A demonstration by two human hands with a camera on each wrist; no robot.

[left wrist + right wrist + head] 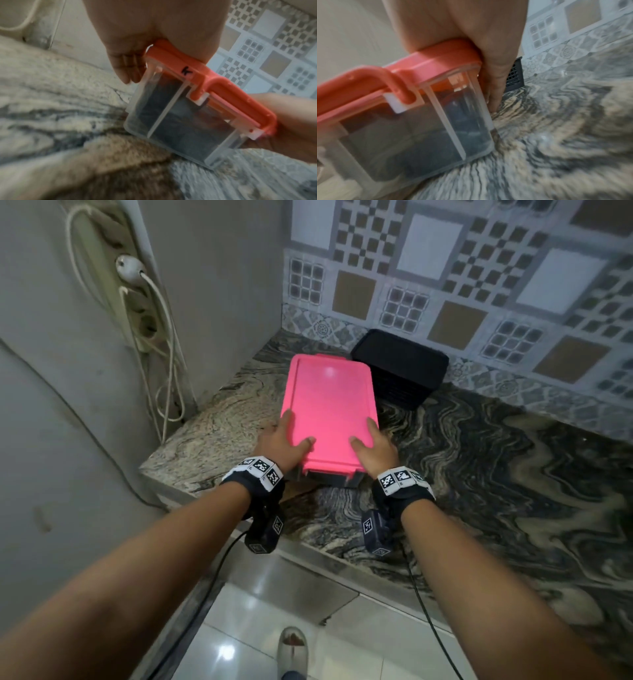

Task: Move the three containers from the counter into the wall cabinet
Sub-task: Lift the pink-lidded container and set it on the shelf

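A clear container with a pink lid [329,402] is at the left end of the marble counter [479,467]. My left hand [286,440] grips its near left corner and my right hand [371,445] its near right corner, each with the thumb on the lid and the fingers down the side. The left wrist view shows the container [180,121] tilted, with my left hand [130,60] at its corner. In the right wrist view my right hand [489,65] clasps the container [419,121]. Whether its base touches the counter I cannot tell. A black container [404,368] stands behind it.
A power strip [137,302] with white cables hangs on the left wall beside the counter's end. Patterned tiles [479,285] back the counter. The counter's front edge [239,529] runs below my wrists, with white floor tiles and a shoe [291,648] beneath.
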